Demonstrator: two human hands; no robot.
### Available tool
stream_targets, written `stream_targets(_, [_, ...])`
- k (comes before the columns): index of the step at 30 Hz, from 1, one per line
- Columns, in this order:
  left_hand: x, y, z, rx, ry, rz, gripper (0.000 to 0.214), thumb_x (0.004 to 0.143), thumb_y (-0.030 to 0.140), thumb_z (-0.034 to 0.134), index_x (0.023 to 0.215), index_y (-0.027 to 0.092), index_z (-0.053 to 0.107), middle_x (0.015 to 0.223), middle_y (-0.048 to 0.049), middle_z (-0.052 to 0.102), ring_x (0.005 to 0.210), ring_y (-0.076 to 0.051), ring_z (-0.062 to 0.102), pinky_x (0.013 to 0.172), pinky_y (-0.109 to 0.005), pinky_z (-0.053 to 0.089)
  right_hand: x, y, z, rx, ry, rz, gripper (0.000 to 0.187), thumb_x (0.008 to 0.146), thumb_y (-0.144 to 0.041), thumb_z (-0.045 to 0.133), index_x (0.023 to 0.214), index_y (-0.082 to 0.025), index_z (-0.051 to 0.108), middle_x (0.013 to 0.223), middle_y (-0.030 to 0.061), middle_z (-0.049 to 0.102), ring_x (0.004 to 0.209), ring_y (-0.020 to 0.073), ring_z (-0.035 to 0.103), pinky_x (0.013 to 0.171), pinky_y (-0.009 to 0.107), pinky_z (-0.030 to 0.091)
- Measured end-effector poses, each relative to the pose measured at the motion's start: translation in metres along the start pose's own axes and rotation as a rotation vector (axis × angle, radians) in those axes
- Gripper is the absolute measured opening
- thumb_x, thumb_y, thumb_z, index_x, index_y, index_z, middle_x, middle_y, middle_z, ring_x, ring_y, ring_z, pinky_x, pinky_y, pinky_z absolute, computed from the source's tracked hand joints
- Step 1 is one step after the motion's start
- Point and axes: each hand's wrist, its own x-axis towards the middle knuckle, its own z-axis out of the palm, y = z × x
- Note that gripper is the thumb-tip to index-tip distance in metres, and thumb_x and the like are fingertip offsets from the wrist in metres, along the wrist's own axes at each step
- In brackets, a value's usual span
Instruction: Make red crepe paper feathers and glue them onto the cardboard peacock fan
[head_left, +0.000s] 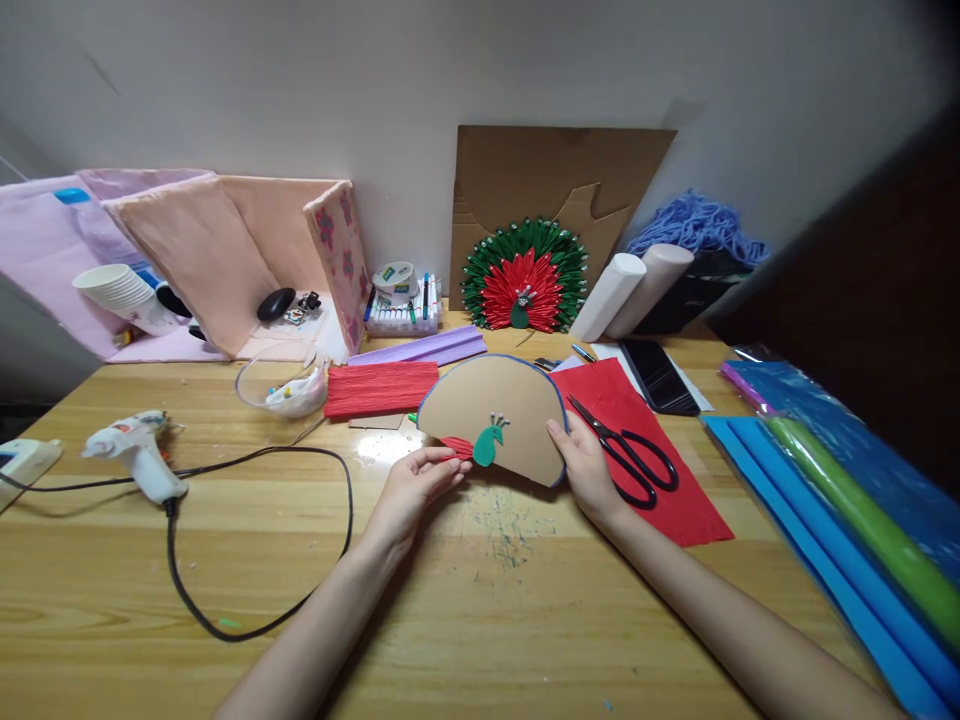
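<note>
A rounded piece of cardboard (480,395) with a dark blue edge is held up over the table. On its lower middle sits a green peacock body (489,446) with a small crest. My right hand (585,460) grips the cardboard by its right edge, thumb on the front. My left hand (420,490) is closed at the lower left, fingers pinching a red pleated paper piece (457,449) beside the peacock body. Black-handled scissors (630,455) lie on a red sheet (675,510) just right of my right hand.
A white glue gun (142,455) with a looping black cable (349,490) rests at left. Behind stand a finished red-and-green peacock (525,280), folded red crepe paper (382,388), a clear bowl (255,385) and a marker box (403,318). A phone (658,378) and blue rolls (810,540) lie at right.
</note>
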Motion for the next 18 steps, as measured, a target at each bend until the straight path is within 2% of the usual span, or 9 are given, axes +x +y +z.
stream_targets(8, [0.0013, 0.0014, -0.0009, -0.006, 0.015, 0.031, 0.028, 0.058, 0.014, 0.078, 0.080, 0.008, 0.062, 0.076, -0.0106, 0.071, 0.076, -0.016, 0.068, 0.077, -0.023, 0.053, -0.0006, -0.0004, -0.0002, -0.033, 0.003, -0.013, 0.041, 0.082, -0.042, 0.055, 0.119, -0.025, 0.052, 0.127, 0.0040, 0.056, 0.119, 0.0245, 0.048, 0.096, 0.041, 0.045])
stream_targets(18, [0.0008, 0.0023, -0.0029, 0.001, 0.005, 0.011, 0.023, 0.063, 0.010, 0.073, 0.082, 0.007, 0.061, 0.079, -0.0119, 0.071, 0.076, -0.015, 0.068, 0.079, -0.023, 0.052, -0.0010, -0.0024, 0.0005, -0.022, 0.020, -0.023, 0.039, 0.081, -0.041, 0.057, 0.116, -0.025, 0.055, 0.125, 0.0040, 0.057, 0.117, 0.0247, 0.050, 0.096, 0.042, 0.043])
